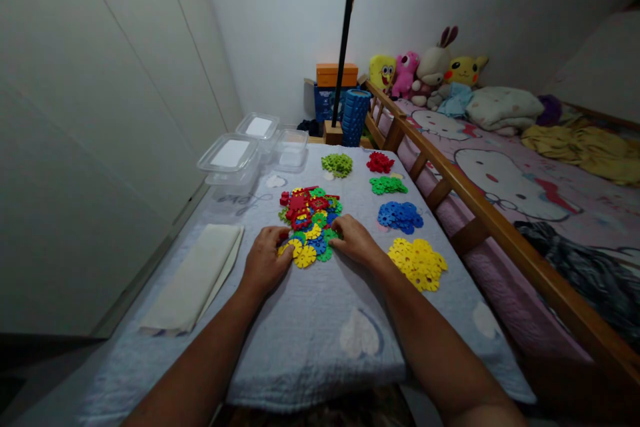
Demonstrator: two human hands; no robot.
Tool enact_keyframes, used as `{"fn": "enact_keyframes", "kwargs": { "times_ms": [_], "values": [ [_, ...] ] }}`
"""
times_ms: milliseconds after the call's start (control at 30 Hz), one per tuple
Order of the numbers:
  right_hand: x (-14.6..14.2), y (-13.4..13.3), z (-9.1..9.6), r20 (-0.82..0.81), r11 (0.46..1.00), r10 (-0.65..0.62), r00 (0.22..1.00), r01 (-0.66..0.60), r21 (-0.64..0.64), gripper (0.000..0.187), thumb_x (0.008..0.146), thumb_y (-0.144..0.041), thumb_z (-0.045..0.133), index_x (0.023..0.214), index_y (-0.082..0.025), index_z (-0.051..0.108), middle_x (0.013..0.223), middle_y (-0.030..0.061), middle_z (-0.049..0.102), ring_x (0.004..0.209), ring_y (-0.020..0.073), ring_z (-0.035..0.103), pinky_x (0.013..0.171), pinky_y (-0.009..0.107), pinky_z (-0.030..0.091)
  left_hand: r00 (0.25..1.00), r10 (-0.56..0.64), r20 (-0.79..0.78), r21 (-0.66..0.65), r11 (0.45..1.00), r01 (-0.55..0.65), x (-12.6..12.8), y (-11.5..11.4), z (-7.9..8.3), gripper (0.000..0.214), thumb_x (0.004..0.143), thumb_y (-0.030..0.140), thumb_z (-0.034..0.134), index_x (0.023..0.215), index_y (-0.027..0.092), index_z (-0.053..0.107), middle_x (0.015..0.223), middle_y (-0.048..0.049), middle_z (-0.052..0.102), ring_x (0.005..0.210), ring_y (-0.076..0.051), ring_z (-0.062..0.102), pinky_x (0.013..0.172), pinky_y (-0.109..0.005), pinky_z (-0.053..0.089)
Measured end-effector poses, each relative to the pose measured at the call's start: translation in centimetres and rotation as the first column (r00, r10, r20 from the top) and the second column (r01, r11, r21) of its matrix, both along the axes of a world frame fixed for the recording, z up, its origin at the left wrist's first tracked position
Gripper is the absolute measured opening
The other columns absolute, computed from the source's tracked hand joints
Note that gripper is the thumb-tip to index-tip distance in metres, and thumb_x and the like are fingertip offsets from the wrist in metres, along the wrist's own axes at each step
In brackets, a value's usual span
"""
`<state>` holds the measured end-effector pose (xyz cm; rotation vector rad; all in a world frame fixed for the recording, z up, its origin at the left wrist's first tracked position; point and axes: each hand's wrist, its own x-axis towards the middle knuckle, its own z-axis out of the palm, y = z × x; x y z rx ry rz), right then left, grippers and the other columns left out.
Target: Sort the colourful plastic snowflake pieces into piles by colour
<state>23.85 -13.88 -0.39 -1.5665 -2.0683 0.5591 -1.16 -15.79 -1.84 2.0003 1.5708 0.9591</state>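
Observation:
A mixed heap of red, yellow, blue and green plastic flower-shaped pieces (311, 217) lies in the middle of the cloth-covered table (320, 327). My left hand (266, 261) rests at the heap's near left edge, fingers curled onto yellow pieces. At the heap's near right edge sits my right hand (354, 240), fingertips pressed down on green pieces. Sorted piles lie to the right: yellow (419, 263), blue (400, 215), green (388, 185), red (380, 162) and light green (337, 164).
Clear plastic lidded boxes (233, 160) stand at the table's far left. A folded cream cloth (195, 277) lies near left. A wooden bed rail (480, 220) runs along the right, with plush toys (425, 70) on the bed. A black pole (345, 33) rises behind the table.

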Motion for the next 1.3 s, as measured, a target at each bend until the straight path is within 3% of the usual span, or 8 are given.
{"fn": "enact_keyframes", "kwargs": {
  "times_ms": [333, 667, 800, 933, 1067, 1167, 1300],
  "values": [
    [0.7, 0.2, 0.2, -0.277, 0.992, -0.086, 0.957, 0.057, -0.109, 0.015, 0.070, -0.019, 0.066, 0.079, -0.021, 0.054, 0.075, -0.0051, 0.056, 0.072, 0.0136, 0.051, 0.066, 0.024, 0.034, 1.000, -0.004, -0.009, 0.010, 1.000, 0.004, -0.1, -0.1, -0.2, 0.031, 0.083, 0.032, 0.057, 0.110, 0.020, 0.066, 0.110, -0.0083, 0.064, 0.103, -0.024, 0.063, 0.095, -0.041, 0.053],
    [0.8, 0.5, 0.0, -0.414, 0.987, -0.147, 0.898, 0.105, -0.123, 0.007, 0.068, -0.024, 0.062, 0.074, -0.021, 0.059, 0.069, -0.0039, 0.055, 0.066, 0.0135, 0.051, 0.063, 0.025, 0.039, 1.000, -0.009, -0.016, -0.007, 1.000, 0.009, -0.1, -0.1, 0.0, 0.031, 0.083, 0.032, 0.058, 0.111, 0.021, 0.066, 0.110, -0.0084, 0.064, 0.103, -0.025, 0.063, 0.097, -0.042, 0.052],
    [1.3, 0.8, 0.8, -0.462, 0.987, -0.134, 0.877, 0.078, -0.138, 0.008, 0.070, -0.027, 0.062, 0.074, -0.020, 0.059, 0.066, -0.0042, 0.056, 0.064, 0.0131, 0.050, 0.062, 0.025, 0.039, 1.000, -0.012, -0.013, -0.008, 1.000, 0.012, -0.1, -0.1, 0.0, 0.031, 0.083, 0.031, 0.057, 0.111, 0.021, 0.066, 0.110, -0.0081, 0.064, 0.103, -0.025, 0.063, 0.096, -0.042, 0.052],
    [3.7, 2.5, 2.5, -0.449, 0.977, -0.211, 0.868, 0.177, -0.116, 0.011, 0.069, -0.029, 0.064, 0.075, -0.020, 0.060, 0.065, -0.0037, 0.058, 0.063, 0.0134, 0.053, 0.061, 0.025, 0.041, 1.000, -0.012, -0.016, -0.007, 1.000, 0.012, -0.1, -0.1, 0.0, 0.031, 0.083, 0.032, 0.057, 0.110, 0.021, 0.066, 0.110, -0.0081, 0.064, 0.102, -0.025, 0.064, 0.096, -0.042, 0.053],
    [7.5, 5.6, 4.0, -0.444, 0.917, -0.387, 0.808, 0.390, -0.088, 0.012, 0.068, -0.024, 0.062, 0.079, -0.020, 0.059, 0.067, -0.0031, 0.060, 0.060, 0.0136, 0.057, 0.058, 0.024, 0.044, 1.000, -0.013, -0.008, -0.006, 1.000, 0.013, -0.1, -0.1, 0.0, 0.031, 0.083, 0.031, 0.057, 0.110, 0.020, 0.066, 0.111, -0.0088, 0.065, 0.102, -0.025, 0.064, 0.096, -0.043, 0.053],
    [10.3, 8.1, 4.2, -0.424, 0.830, -0.531, 0.733, 0.552, -0.086, 0.009, 0.065, -0.018, 0.061, 0.073, -0.020, 0.056, 0.063, -0.0031, 0.058, 0.059, 0.0132, 0.058, 0.054, 0.022, 0.044, 1.000, -0.021, -0.010, -0.004, 1.000, 0.021, -0.1, -0.1, 0.0, 0.030, 0.084, 0.031, 0.057, 0.111, 0.020, 0.066, 0.111, -0.0088, 0.065, 0.102, -0.025, 0.064, 0.095, -0.042, 0.053],
    [12.7, 10.7, 3.7, -0.444, 0.708, -0.680, 0.584, 0.681, -0.188, 0.010, 0.067, -0.014, 0.063, 0.070, -0.019, 0.055, 0.054, -0.0036, 0.052, 0.053, 0.0127, 0.056, 0.048, 0.020, 0.043, 1.000, -0.017, -0.009, 0.006, 1.000, 0.017, -0.2, 0.0, -0.2, 0.030, 0.083, 0.030, 0.058, 0.111, 0.022, 0.067, 0.109, -0.0079, 0.065, 0.101, -0.024, 0.064, 0.095, -0.042, 0.052]
  ]
}}
